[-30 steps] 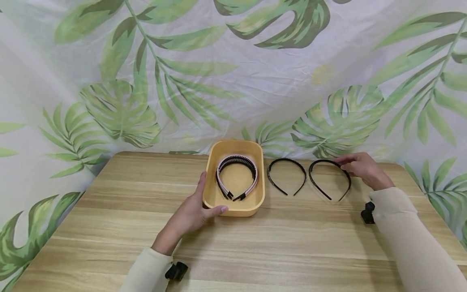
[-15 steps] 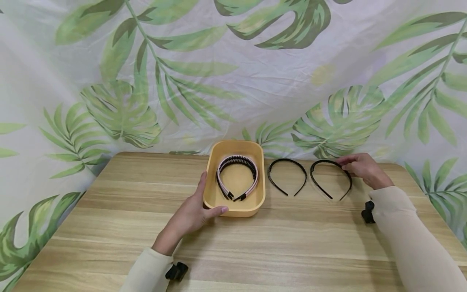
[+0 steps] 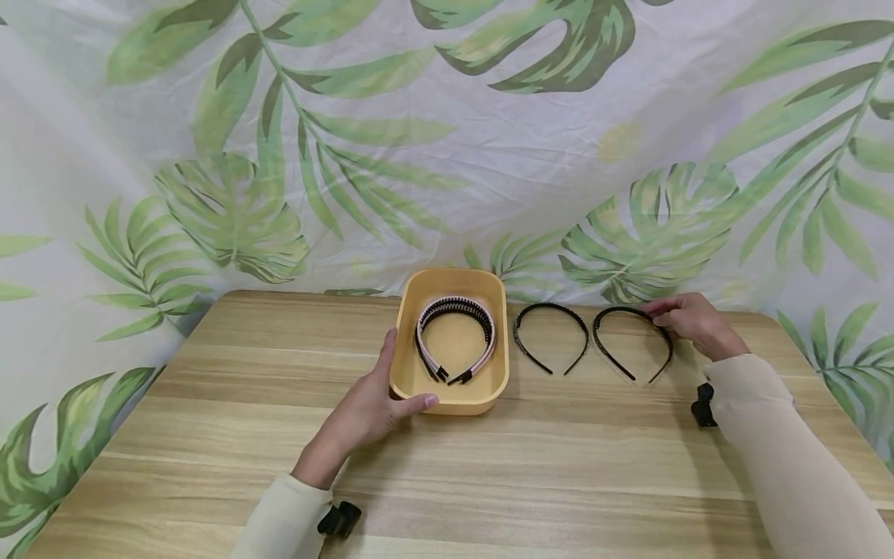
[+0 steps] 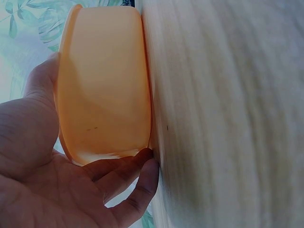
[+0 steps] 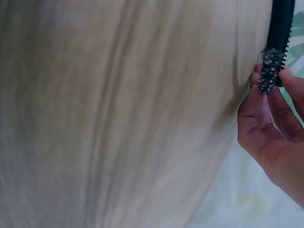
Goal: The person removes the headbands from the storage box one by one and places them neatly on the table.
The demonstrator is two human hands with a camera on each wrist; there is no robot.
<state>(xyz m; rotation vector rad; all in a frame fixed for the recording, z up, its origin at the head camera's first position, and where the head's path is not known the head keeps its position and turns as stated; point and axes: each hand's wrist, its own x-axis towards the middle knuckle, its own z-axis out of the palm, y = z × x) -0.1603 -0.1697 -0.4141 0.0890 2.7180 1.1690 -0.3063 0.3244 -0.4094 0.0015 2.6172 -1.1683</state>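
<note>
My left hand (image 3: 366, 404) holds the near left corner of a yellow plastic container (image 3: 500, 341), thumb at its front and fingers along its left side. In the left wrist view, fingertips meet the lower edge of the container (image 4: 104, 85). Several headbands (image 3: 455, 303), black and pale pink, lie nested inside. On the table, my right hand (image 3: 694, 322) pinches the upper right of a black headband (image 3: 611, 310). The right wrist view shows small teeth and a studded section on this headband (image 5: 270, 71). Between it and the container lies another black headband (image 3: 550, 306).
The wooden table (image 3: 447, 481) has its back edge against a hanging cloth (image 3: 391, 194) printed with leaves. A small black device (image 3: 338, 519) sits at the left wrist, and another black device (image 3: 704, 405) at the right wrist.
Both hands keep their places and holds. The right-hand headband has shifted only slightly; the container and the other headbands stay put.
</note>
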